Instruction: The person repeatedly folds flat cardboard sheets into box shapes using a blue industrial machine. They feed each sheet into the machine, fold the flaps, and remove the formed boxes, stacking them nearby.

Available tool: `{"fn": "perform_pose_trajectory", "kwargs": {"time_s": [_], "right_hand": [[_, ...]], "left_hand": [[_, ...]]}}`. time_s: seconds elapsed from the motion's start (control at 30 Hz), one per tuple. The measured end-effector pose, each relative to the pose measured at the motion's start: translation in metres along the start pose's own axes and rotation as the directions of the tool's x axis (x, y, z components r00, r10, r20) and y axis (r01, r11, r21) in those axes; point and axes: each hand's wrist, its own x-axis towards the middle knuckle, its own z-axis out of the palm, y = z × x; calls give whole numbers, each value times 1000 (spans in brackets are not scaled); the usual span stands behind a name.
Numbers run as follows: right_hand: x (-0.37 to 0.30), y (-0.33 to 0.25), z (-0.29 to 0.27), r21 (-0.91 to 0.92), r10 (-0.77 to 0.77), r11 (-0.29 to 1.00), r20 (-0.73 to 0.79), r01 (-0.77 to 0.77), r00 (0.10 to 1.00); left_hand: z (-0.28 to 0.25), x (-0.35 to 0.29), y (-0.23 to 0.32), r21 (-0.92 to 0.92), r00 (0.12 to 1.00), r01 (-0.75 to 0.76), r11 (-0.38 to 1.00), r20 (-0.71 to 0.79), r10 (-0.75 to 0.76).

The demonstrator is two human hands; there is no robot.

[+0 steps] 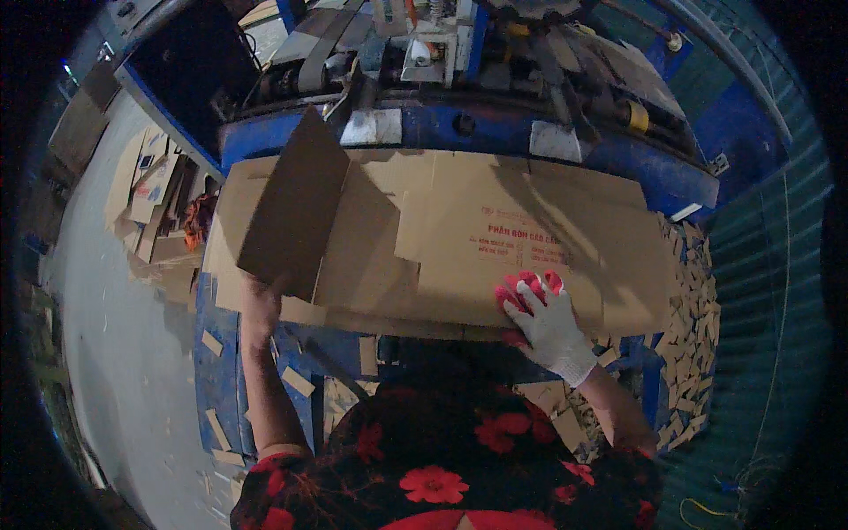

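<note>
At eight o'clock, bare left hand (260, 309) at raised brown cardboard panel (300, 199), finger pose unclear; four o'clock, red-and-white-gloved right hand (546, 327), fingers spread over flat brown cardboard (450, 287). Likely folding; calls for steadying.

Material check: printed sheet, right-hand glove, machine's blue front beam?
Printed sheet: likely corrugated cardboard; matte brown, straight creases and cut notches.
Glove: probably knitted fabric; soft white, ribbed-looking cuff. Red on the fingers might be a coating.
Front beam: probably painted metal; blue, scuffed finish.
</note>
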Motion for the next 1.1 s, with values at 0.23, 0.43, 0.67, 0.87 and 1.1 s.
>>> {"fn": "perform_pose_trajectory", "kwargs": {"time_s": [0.23,0.43,0.67,0.87,1.1], "right_hand": [[28,36,31,-91,-203,979,-352,182,914],[88,86,47,-220,-220,968,-497,123,839],[177,142,76,-118,-141,989,-600,87,787],[291,204,39,-305,126,921,-359,-244,925],[217,223,9,-49,302,920,-544,-389,783]], "left_hand": [[88,20,1,415,857,-515,750,232,461],[124,83,12,449,778,-627,637,312,545],[149,186,-10,471,729,-683,559,392,560],[231,316,-12,746,935,-315,586,138,327],[175,241,-24,440,828,-560,702,264,494]]}}
